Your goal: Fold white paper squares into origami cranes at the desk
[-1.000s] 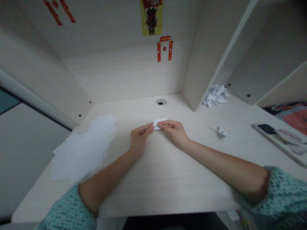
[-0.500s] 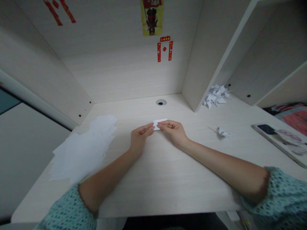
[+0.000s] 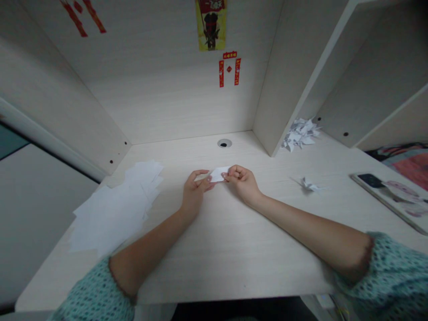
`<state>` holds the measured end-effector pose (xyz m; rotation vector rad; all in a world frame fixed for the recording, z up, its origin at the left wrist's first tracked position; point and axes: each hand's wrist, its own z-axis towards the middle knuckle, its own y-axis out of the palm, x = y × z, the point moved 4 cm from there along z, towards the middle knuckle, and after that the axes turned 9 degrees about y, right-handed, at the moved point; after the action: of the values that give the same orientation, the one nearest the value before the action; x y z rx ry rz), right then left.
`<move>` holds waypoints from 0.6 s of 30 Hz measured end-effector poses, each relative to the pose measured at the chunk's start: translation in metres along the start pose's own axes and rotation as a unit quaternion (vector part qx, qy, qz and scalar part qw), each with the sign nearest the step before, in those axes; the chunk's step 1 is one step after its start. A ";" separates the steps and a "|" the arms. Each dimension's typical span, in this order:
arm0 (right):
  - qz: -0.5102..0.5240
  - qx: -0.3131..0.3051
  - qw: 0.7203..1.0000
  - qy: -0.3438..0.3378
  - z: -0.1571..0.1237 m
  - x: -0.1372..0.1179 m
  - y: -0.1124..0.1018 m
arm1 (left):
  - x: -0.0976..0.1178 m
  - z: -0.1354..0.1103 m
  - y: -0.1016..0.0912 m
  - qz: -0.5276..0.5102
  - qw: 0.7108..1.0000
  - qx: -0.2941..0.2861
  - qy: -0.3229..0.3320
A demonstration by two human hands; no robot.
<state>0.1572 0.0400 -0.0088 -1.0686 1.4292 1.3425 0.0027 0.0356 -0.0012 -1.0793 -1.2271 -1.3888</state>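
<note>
A small folded piece of white paper [image 3: 218, 174] is held between my two hands, just above the middle of the desk. My left hand [image 3: 196, 186] grips its left end, thumb on top and fingers around the edge. At the right end, my right hand [image 3: 243, 182] pinches it between thumb and curled fingers. Off to the right lies a folded white paper crane [image 3: 309, 184]. Loose sheets of white paper [image 3: 117, 205] are spread in an overlapping pile left of my left forearm.
A heap of folded white paper pieces [image 3: 301, 133] sits behind the upright divider [image 3: 290, 84]. A phone in a patterned case [image 3: 391, 196] lies at the right. A round cable hole [image 3: 224, 143] is near the back panel, which bears red and yellow stickers [image 3: 211, 26].
The left fingers have spread and shifted slightly on the paper, uncovering more of it. My right fingers have curled in more. The loose sheets and the crane stay put.
</note>
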 end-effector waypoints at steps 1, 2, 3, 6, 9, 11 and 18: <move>-0.005 0.002 1.000 -0.004 0.000 0.000 0.000 | 0.000 0.000 0.000 0.003 1.000 -0.003 0.002; -0.010 0.004 1.000 -0.010 0.000 -0.001 0.000 | -0.001 0.000 0.000 0.005 1.000 -0.005 0.004; -0.014 0.007 1.000 -0.016 0.000 -0.001 -0.001 | -0.001 0.001 0.000 0.003 1.000 -0.006 0.006; -0.013 0.017 0.999 -0.028 -0.001 -0.002 -0.002 | -0.002 0.002 -0.001 -0.021 1.000 0.001 0.010; -0.004 0.019 0.999 -0.036 -0.002 -0.001 -0.002 | -0.002 0.003 0.000 -0.012 1.000 -0.016 0.016; -0.005 0.014 0.999 -0.046 -0.003 -0.001 -0.001 | -0.002 0.003 0.002 0.043 0.997 -0.054 0.027; -0.021 0.019 0.998 -0.063 -0.008 -0.005 0.002 | -0.005 0.002 0.001 0.125 0.989 -0.072 0.016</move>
<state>0.1562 0.0317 -0.0028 -0.9661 1.3270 1.3233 0.0047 0.0382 -0.0062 -1.2604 -0.9423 -1.3094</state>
